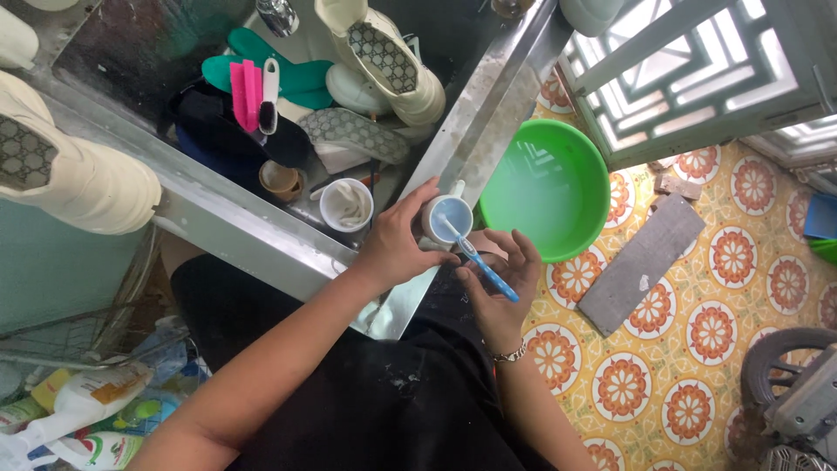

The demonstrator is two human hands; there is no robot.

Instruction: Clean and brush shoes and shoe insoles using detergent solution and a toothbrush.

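Note:
My left hand (397, 244) grips a small white cup (446, 218) with a pale blue inside, held over the steel sink's edge (484, 131). My right hand (504, 288) holds a blue toothbrush (481, 266) with its head dipped into that cup. Inside the sink lie cream-white shoes (384, 61), a patterned insole (353, 133) and another white cup (346, 205) with white laces in it. A pink and white brush (255, 94) rests on dark cloth in the sink.
A green plastic basin (545, 187) stands on the patterned tile floor to the right. A grey stone slab (643, 262) lies past it. Another cream shoe (70, 179) sits on the sink's left rim. Detergent bottles (83, 410) crowd the lower left.

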